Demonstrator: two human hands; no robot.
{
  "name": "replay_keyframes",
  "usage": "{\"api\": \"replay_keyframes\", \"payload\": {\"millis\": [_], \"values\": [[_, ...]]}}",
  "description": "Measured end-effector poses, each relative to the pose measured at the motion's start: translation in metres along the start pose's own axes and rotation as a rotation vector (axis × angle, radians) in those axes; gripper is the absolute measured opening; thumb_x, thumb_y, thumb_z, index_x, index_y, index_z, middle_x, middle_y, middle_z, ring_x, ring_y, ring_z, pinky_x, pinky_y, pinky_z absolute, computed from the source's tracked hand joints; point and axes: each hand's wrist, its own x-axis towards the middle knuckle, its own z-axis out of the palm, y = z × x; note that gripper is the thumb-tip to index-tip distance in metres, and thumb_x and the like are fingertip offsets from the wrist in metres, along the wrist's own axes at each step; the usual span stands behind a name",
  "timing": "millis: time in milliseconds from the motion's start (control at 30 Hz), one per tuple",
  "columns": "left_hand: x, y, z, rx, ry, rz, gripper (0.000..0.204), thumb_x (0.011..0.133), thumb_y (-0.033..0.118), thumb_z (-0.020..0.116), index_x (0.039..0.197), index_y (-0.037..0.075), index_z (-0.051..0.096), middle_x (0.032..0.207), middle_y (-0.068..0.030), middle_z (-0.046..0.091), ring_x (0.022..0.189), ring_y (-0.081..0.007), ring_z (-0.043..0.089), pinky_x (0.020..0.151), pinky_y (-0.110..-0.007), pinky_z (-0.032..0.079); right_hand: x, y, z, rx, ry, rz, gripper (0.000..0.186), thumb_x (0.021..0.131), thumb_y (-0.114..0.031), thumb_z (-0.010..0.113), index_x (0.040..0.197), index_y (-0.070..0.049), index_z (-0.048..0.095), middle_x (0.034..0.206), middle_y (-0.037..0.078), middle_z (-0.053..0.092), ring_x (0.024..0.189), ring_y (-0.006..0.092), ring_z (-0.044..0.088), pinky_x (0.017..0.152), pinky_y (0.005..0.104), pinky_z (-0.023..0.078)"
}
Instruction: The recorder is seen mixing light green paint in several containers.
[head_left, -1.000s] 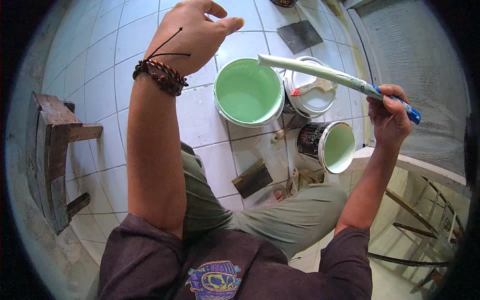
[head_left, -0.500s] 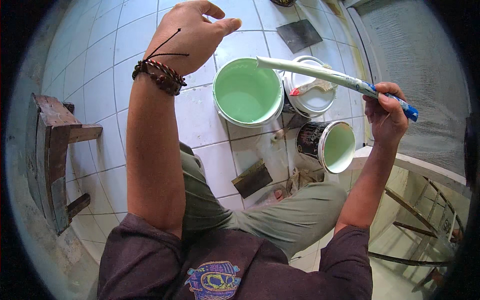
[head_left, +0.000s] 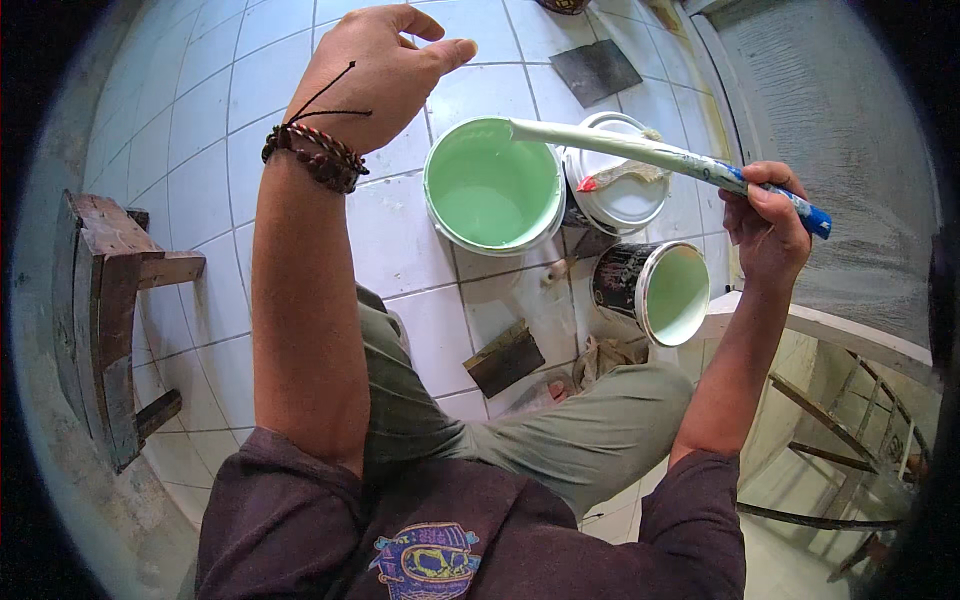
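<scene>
My right hand (head_left: 768, 222) is wrapped round the blue end of a long paint-smeared stick (head_left: 640, 152). Its pale, wet-looking tip reaches left over the rim of a large white bucket (head_left: 440, 222) holding light green paint (head_left: 495, 195). My left hand (head_left: 385, 75) hovers above the tiles, up and left of that bucket, with thumb and forefinger apart and nothing visible between them. Just right of the bucket, a paintbrush (head_left: 625, 175) with a red-tipped handle lies across a lidded white pail (head_left: 630, 212). Below it, a dark bucket (head_left: 618, 280) with pale green inside tilts toward me.
A worn wooden stool (head_left: 118, 235) stands at the left. Dark flat sheets, one far (head_left: 596, 73) and one near (head_left: 505, 358), lie on the tiled floor (head_left: 420, 320). Crumpled plastic (head_left: 605, 355) is by my knee, and a round metal-framed rack (head_left: 830, 425) stands at the lower right.
Hardly anything differs. My right hand and the stick have shifted slightly left, and my left hand has drifted a little downward and left.
</scene>
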Motion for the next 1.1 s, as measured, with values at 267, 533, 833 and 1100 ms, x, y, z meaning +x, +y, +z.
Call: {"api": "replay_keyframes", "payload": {"millis": [267, 533, 833, 1100], "values": [[-0.002, -0.0002, 0.0001, 0.01, 0.031, 0.005, 0.052, 0.088, 0.047, 0.067, 0.12, 0.005, 0.065, 0.107, -0.0219, 0.068, 0.096, -0.0296, 0.067, 0.079, -0.039, 0.056, -0.0003, -0.0011, 0.0, 0.006, -0.024, -0.015, 0.028, 0.075, -0.014, 0.061, 0.096, 0.004, 0.065, 0.073, 0.018, 0.065, 0.05, 0.0166, 0.057, 0.042, 0.0245, 0.041], [-0.0023, 0.0032, -0.0025, -0.034, 0.009, 0.001, 0.053, 0.088, 0.047, 0.068, 0.119, 0.004, 0.065, 0.106, -0.0221, 0.068, 0.095, -0.0283, 0.067, 0.079, -0.038, 0.056, 0.0, 0.0002, -0.0019, -0.033, -0.017, -0.009, 0.027, 0.075, -0.015, 0.062, 0.097, 0.001, 0.065, 0.076, 0.019, 0.066, 0.05, 0.0151, 0.056, 0.042, 0.0235, 0.038], [-0.0011, 0.002, -0.0042, -0.027, -0.019, -0.005, 0.053, 0.088, 0.047, 0.068, 0.12, 0.005, 0.065, 0.106, -0.0219, 0.068, 0.095, -0.0284, 0.067, 0.078, -0.037, 0.056, 0.0006, 0.0009, -0.0008, -0.028, -0.03, -0.03, 0.028, 0.076, -0.015, 0.062, 0.097, 0.003, 0.065, 0.075, 0.019, 0.066, 0.048, 0.0154, 0.055, 0.041, 0.0235, 0.038], [-0.0018, 0.0029, -0.0029, -0.009, 0.002, -0.017, 0.052, 0.088, 0.047, 0.067, 0.119, 0.005, 0.065, 0.106, -0.022, 0.068, 0.096, -0.0288, 0.067, 0.079, -0.038, 0.056, 0.0014, 0.0003, 0.0036, -0.027, -0.012, -0.03, 0.027, 0.075, -0.013, 0.062, 0.095, 0.003, 0.066, 0.072, 0.018, 0.066, 0.05, 0.0167, 0.058, 0.042, 0.0249, 0.041]]}}
